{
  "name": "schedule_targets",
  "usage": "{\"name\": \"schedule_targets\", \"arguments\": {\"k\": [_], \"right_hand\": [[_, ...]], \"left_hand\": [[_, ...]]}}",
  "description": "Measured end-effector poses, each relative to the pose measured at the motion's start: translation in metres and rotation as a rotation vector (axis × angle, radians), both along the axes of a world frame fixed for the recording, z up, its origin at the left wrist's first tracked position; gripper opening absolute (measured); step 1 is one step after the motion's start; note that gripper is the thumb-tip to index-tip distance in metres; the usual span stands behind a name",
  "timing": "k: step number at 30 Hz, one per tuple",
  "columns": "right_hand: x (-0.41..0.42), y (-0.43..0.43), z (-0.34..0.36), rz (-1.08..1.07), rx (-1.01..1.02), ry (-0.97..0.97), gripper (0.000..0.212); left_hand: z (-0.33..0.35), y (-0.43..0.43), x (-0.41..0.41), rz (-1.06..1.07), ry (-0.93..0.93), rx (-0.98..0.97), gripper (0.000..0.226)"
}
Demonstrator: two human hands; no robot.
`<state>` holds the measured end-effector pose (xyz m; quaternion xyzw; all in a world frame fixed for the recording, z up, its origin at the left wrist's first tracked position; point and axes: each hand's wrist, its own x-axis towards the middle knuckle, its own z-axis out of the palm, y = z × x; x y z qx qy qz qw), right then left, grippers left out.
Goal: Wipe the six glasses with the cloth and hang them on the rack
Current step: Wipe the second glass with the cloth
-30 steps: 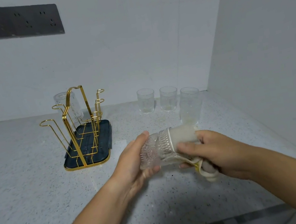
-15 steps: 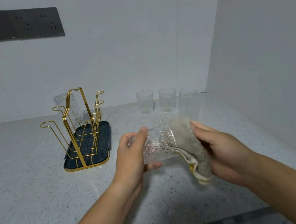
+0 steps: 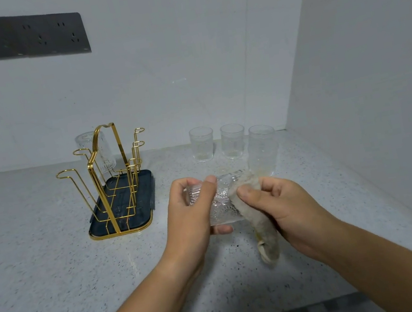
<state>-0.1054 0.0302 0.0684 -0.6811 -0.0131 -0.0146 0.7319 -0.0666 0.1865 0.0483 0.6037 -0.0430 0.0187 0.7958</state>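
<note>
While the left hand (image 3: 192,212) grips one end of an embossed glass tumbler (image 3: 223,204), thumb on top and fingers curled underneath, the tumbler lies on its side in the air above the middle of the speckled counter (image 3: 41,263). Its other end is wrapped in a beige cloth (image 3: 264,230). The right hand (image 3: 283,205) is closed around that cloth, the thumb pressing it against the tumbler's patterned wall and the fingers curled behind it. A loose tail of the cloth, with a yellowish edge, hangs down below the right hand, clear of the counter.

Left of the hands and nearer the counter's back edge stands a gold wire rack (image 3: 111,181) on a dark blue drip tray (image 3: 146,192) with a gold rim. One hung glass (image 3: 96,151) sits mouth down on a far prong of the rack, partly hidden behind the rack's tall handle loop; the nearer prongs show bare wire.

Toward the counter's back right corner three more glasses stand upright, mouths up. The left glass (image 3: 202,144) and the middle glass (image 3: 233,140) are side by side close to the back edge, apart from each other. The right glass (image 3: 263,149) stands a little farther forward, and its foot shows just above the cloth-covered end of the tumbler.

On the back wall, high above the rack, is a dark socket panel (image 3: 32,35).
</note>
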Motion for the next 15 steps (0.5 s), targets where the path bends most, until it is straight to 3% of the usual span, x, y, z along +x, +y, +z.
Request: {"name": "schedule_targets", "arguments": {"k": [4, 7, 10, 12, 15], "right_hand": [[-0.008, 0.008, -0.003, -0.076, -0.203, -0.166, 0.032], [-0.008, 0.011, -0.002, -0.039, -0.164, -0.168, 0.037], [-0.005, 0.012, 0.000, -0.014, -0.125, -0.135, 0.033], [-0.004, 0.012, -0.001, -0.011, -0.174, -0.147, 0.024], [-0.005, 0.007, -0.010, 0.019, -0.366, -0.282, 0.014]], "left_hand": [[-0.001, 0.001, -0.005, -0.032, -0.103, -0.002, 0.027], [-0.002, 0.001, -0.006, 0.008, -0.223, 0.040, 0.037], [-0.003, -0.001, -0.001, 0.101, -0.226, 0.082, 0.024], [0.000, -0.004, 0.002, 0.088, -0.096, 0.052, 0.022], [0.009, -0.005, 0.007, -0.029, 0.290, -0.064, 0.028]]}}
